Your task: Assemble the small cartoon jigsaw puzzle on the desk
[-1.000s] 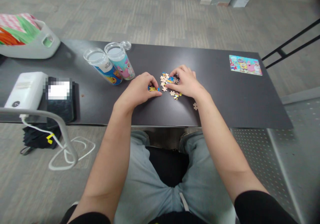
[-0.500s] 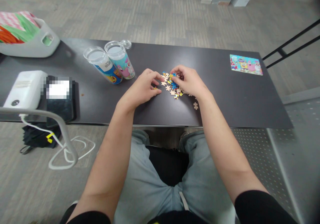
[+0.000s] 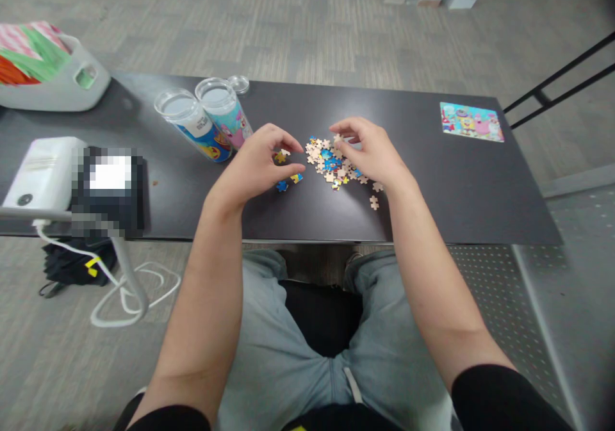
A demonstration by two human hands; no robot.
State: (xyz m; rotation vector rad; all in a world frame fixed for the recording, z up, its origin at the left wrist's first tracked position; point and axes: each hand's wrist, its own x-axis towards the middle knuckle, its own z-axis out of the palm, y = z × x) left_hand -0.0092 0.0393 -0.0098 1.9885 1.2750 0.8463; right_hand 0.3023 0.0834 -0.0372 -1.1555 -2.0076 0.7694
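A heap of small wooden jigsaw puzzle pieces [image 3: 330, 162] lies on the dark table, some plain side up, others showing blue and yellow print. My left hand [image 3: 262, 162] is left of the heap, its thumb and fingers spread apart. Several pieces lie loose around it, including a blue piece [image 3: 282, 186] below the thumb. At the heap's upper right, my right hand [image 3: 368, 149] pinches a plain-sided puzzle piece [image 3: 337, 138] between thumb and index finger. One stray piece [image 3: 374, 202] rests near the table's front edge, beside my right wrist.
Two open printed canisters [image 3: 195, 127] stand left of my left hand, with a clear lid [image 3: 239, 84] behind them. A cartoon picture card [image 3: 471, 122] lies far right. Leftward are a white device [image 3: 45, 168] with a cable and a white basket [image 3: 72, 85].
My left hand has moved left, away from the heap, and spread wider, leaving loose pieces visible beside it. My right hand has risen slightly and now pinches a piece.
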